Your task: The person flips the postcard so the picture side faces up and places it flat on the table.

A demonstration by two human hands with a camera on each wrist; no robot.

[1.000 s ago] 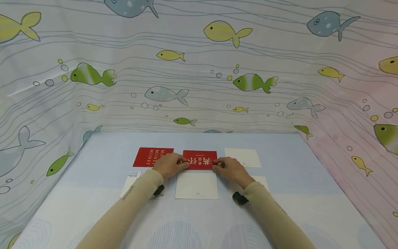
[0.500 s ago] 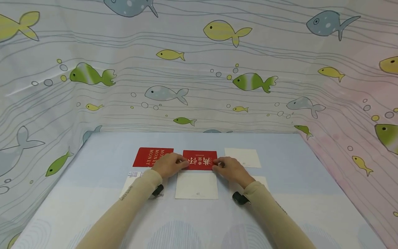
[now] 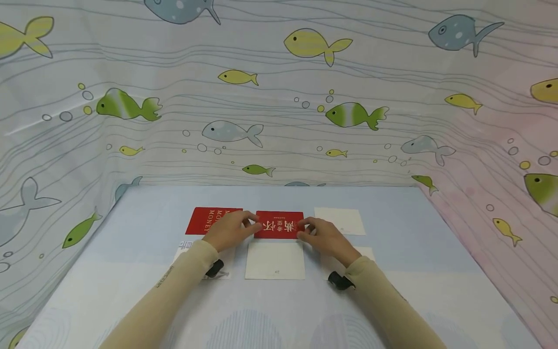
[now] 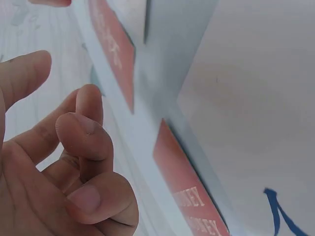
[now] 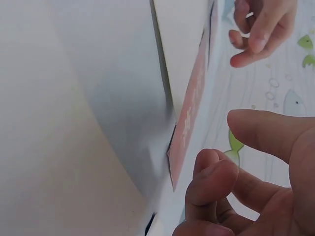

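A red card (image 3: pixel 279 224) with white characters lies flat in the middle of the back row. At its left edge hovers my left hand (image 3: pixel 230 230), thumb and index finger apart and the other fingers loosely curled, as the left wrist view shows. My right hand (image 3: pixel 328 237) is beside the card's right edge and overlaps it in the head view. In the right wrist view the thumb (image 5: pixel 266 130) stands away from the bent fingers, with nothing between them. Partly behind the left hand is a red card with MONEY lettering (image 3: pixel 201 221).
A plain white card (image 3: pixel 275 261) lies in front of the middle red one. Another white card (image 3: pixel 348 221) is at the back right. Two more at the front left (image 3: pixel 185 245) and front right (image 3: pixel 367 252) are partly covered by the arms. A fish-patterned curtain (image 3: pixel 279 160) encloses the table.
My left hand has drawn back leftward from the middle red card's edge. The right hand has lifted slightly and its wrist has shifted right. The cards stay in place.
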